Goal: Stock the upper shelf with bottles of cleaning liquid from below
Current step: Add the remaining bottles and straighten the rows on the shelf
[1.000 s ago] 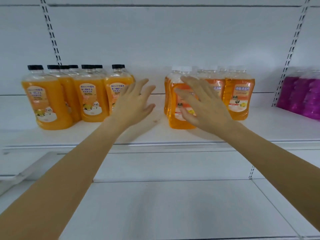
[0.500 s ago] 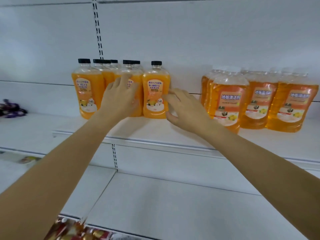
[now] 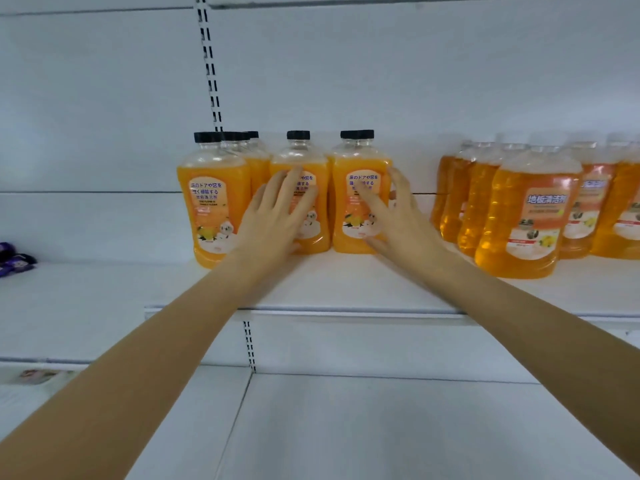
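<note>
Left hand: your left hand [image 3: 277,216] lies flat. Its fingers [image 3: 294,183] are straight and close together, pressed on the front of the middle orange plastic bottle with a black round cap [image 3: 298,159]. It pinches nothing.
Right hand: your right hand [image 3: 403,220] is spread wide. One finger lies across the label of the right-side orange plastic bottle with a black round cap [image 3: 346,220]. The others reach to its right side, and the thumb sits low at its front. It touches the bottle but is not wrapped round it.
Where the bottles are: both stand on the white metal upper shelf [image 3: 346,311], in the middle of the frame, just beside each other.
Which way from your hands: each bottle is straight ahead of its hand, deeper into the shelf.
Long side: both stand straight up, caps on top.
Nearer hand: left for the middle one, right for the other.
Next move: I think it is a small push or slide to line them up. Push low, because tall bottles tip.
Neighbours: one more orange black-capped bottle [image 3: 213,209] stands just left, with more caps behind.
Further right: darker orange see-through bottles with white caps [image 3: 530,216] stand near your right hand.
Left edge: small purple packs [image 3: 14,263].
Bottom of frame: the white lower shelf [image 3: 381,427] lies under your arms.
</note>
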`<control>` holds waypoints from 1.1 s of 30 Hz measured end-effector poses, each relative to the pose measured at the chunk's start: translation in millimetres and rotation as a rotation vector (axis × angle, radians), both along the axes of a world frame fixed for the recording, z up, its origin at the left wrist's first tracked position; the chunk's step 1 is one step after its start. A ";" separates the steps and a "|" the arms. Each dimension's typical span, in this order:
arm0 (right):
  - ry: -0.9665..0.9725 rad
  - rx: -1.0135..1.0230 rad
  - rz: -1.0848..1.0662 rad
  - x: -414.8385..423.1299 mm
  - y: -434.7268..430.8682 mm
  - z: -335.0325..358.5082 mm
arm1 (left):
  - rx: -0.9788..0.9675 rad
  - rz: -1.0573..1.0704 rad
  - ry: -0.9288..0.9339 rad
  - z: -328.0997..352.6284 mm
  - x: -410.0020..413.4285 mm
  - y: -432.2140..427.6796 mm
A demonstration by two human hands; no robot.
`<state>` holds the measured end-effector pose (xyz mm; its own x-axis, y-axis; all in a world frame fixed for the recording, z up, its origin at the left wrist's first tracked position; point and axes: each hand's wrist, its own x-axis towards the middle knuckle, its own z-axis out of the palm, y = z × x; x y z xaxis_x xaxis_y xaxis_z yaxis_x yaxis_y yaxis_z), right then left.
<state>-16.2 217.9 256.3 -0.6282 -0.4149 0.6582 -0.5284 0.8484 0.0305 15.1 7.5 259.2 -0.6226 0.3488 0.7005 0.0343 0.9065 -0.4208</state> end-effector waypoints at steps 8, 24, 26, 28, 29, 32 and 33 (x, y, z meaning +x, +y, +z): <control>0.090 0.048 -0.035 -1.4 -4.3 -6.8 | 0.015 -0.091 0.113 -11.9 -7.1 -10.7; 0.146 0.110 -0.026 -4.5 -5.1 -9.1 | 0.045 -0.077 0.168 -19.4 -8.8 -11.2; 0.151 0.116 -0.037 -2.5 -5.3 -8.7 | 0.042 -0.078 0.158 -19.1 -7.9 -11.2; 0.169 0.125 -0.063 -0.6 -5.7 -8.2 | 0.046 -0.083 0.142 -17.9 -6.2 -10.5; 0.183 0.126 -0.073 0.5 -5.5 -8.2 | 0.049 -0.091 0.129 -17.1 -4.1 -9.7; 0.267 0.114 -0.099 4.2 -2.4 -5.4 | 0.057 -0.127 0.127 -14.2 4.5 -9.5; 0.310 0.117 -0.101 6.0 -1.6 -3.3 | 0.048 -0.136 0.143 -12.0 8.0 -10.6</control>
<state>-10.2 216.3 253.0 -0.4472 -0.4450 0.7759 -0.3922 0.8772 0.2770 23.1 -3.1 247.3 -0.4653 0.3872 0.7960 0.1006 0.9166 -0.3870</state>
